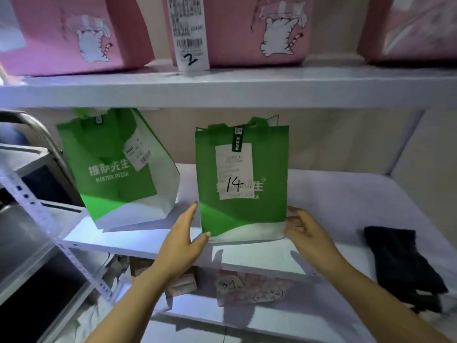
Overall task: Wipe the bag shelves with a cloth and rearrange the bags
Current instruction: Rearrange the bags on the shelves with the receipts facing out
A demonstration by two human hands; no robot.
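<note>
A green and white bag with a receipt marked 14 stands upright on the white middle shelf. My left hand presses flat against the bag's lower left side, fingers straight and thumb at the front bottom edge. My right hand touches its lower right corner with loosely bent fingers. A second green bag leans tilted at the shelf's left end. A black cloth lies crumpled on the same shelf at the right, apart from both hands.
Pink bags with cat drawings fill the top shelf, one with a hanging receipt marked 2. Below, a pink patterned bag sits on the lower shelf. A metal rack and perforated post stand at the left.
</note>
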